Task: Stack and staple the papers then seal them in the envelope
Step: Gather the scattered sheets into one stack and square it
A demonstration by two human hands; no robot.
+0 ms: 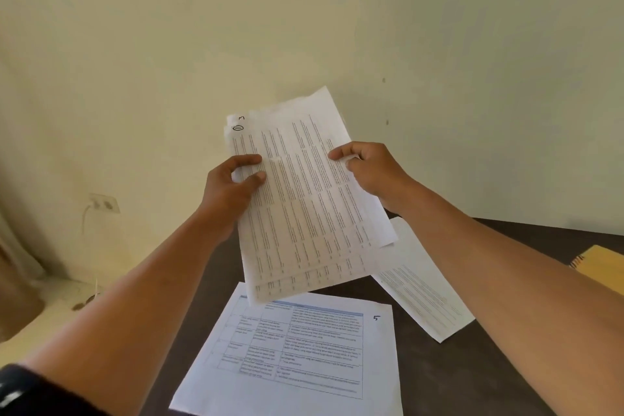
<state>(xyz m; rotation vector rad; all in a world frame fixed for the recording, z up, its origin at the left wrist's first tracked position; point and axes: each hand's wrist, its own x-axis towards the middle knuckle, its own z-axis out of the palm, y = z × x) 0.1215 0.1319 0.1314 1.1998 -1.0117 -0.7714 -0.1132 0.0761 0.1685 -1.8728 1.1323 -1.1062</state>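
Observation:
A loose stack of printed sheets [304, 199] is held up above the dark table [439, 368], its edges uneven, with handwritten marks at the top left corner. My left hand [233, 189] pinches its left edge, thumb on the front. On the right edge my right hand [371, 169] grips the stack, thumb on the front. Flat on the table below lies a sheet with a blue-headed table [304, 358], marked "5". Another printed sheet [422, 294] lies to the right, partly under the held stack. No stapler or envelope can be seen with certainty.
A yellow-brown spiral-bound pad or cover [604, 267] sits at the table's right edge. A cream wall stands behind the table, with a wall socket [104, 203] and a cable at lower left. The floor shows to the left of the table.

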